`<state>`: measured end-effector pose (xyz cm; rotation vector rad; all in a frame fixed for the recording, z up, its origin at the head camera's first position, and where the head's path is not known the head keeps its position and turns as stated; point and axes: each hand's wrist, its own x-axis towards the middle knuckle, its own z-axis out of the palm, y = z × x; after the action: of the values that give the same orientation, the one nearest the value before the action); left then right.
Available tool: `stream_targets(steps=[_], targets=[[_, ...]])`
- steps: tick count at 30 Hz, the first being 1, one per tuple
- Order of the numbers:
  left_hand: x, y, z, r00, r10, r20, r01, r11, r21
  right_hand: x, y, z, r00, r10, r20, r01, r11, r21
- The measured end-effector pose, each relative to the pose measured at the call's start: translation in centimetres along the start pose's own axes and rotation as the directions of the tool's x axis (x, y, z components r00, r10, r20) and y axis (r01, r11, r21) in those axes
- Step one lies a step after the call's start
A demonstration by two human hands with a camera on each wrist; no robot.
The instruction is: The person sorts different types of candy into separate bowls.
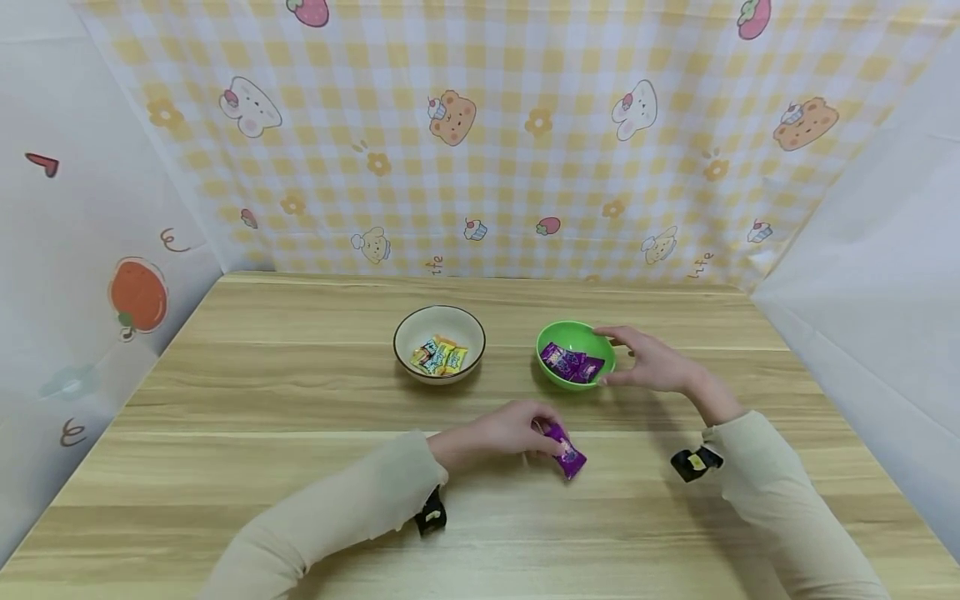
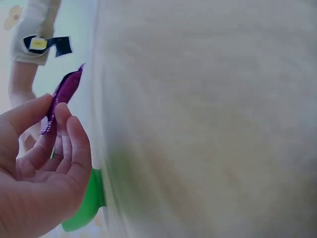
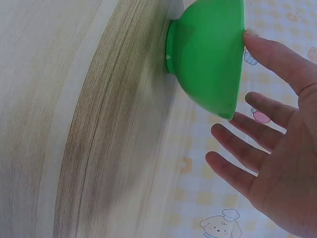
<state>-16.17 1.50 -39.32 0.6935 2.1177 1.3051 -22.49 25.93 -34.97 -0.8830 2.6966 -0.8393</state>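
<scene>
My left hand [image 1: 517, 429] pinches a purple candy packet [image 1: 572, 457] between thumb and fingers, in front of the green bowl. The left wrist view shows the same purple packet [image 2: 67, 91] nearly edge-on between the fingertips. At the right side of the green bowl [image 1: 576, 383] is my right hand [image 1: 652, 360]. In the right wrist view its thumb touches the rim of the bowl [image 3: 210, 54], and the other fingers of that hand [image 3: 282, 129] are spread and fairly straight. Inside the green bowl lie several purple packets [image 1: 566, 360].
To the left of the green bowl stands a cream bowl [image 1: 402, 333] with a dark rim, holding several yellow and blue candy packets [image 1: 442, 357]. Both bowls stand on a wood-grain table [image 1: 300, 358]. A yellow checked cloth [image 1: 495, 192] hangs behind the table's far edge.
</scene>
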Motion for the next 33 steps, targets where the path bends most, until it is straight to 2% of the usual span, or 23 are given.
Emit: stream_targets(steps=[3,8,11,14,18,23,29,33], targets=[[0.2,0.4,-0.6,0.999,-0.041,-0.024,0.039,0.995,-0.089,0.0,0.0,0.0,1.0,0.0,-0.002,0.0,1.0,0.004],[0.8,1.3,-2.0,0.99,-0.101,-0.098,0.076,0.97,-0.232,0.0,-0.1,0.0,1.0,0.001,-0.004,-0.001,1.0,0.012],[1.4,1.9,-2.9,0.977,-0.133,-0.17,0.076,0.948,-0.308,0.0,-0.2,0.0,1.0,0.005,-0.003,-0.005,1.0,0.015],[2.1,2.5,-3.7,0.959,-0.149,-0.24,0.05,0.926,-0.375,0.0,-0.2,0.0,1.0,0.008,-0.001,-0.008,1.0,0.013],[3.1,3.1,-4.5,0.932,-0.16,-0.326,0.024,0.923,-0.385,-0.1,-0.1,0.0,1.0,0.01,0.0,-0.01,1.0,0.011],[4.2,3.9,-5.0,0.905,-0.193,-0.38,0.045,0.93,-0.365,0.0,0.0,0.0,1.0,0.009,-0.002,-0.009,1.0,0.0],[5.6,4.2,-5.0,0.882,-0.223,-0.415,0.064,0.93,-0.362,-0.1,-0.1,0.1,1.0,0.019,-0.003,-0.019,1.0,-0.001],[6.2,4.2,-4.8,0.876,-0.207,-0.435,0.031,0.925,-0.378,0.0,0.0,0.1,1.0,0.018,-0.001,-0.018,1.0,-0.001]])
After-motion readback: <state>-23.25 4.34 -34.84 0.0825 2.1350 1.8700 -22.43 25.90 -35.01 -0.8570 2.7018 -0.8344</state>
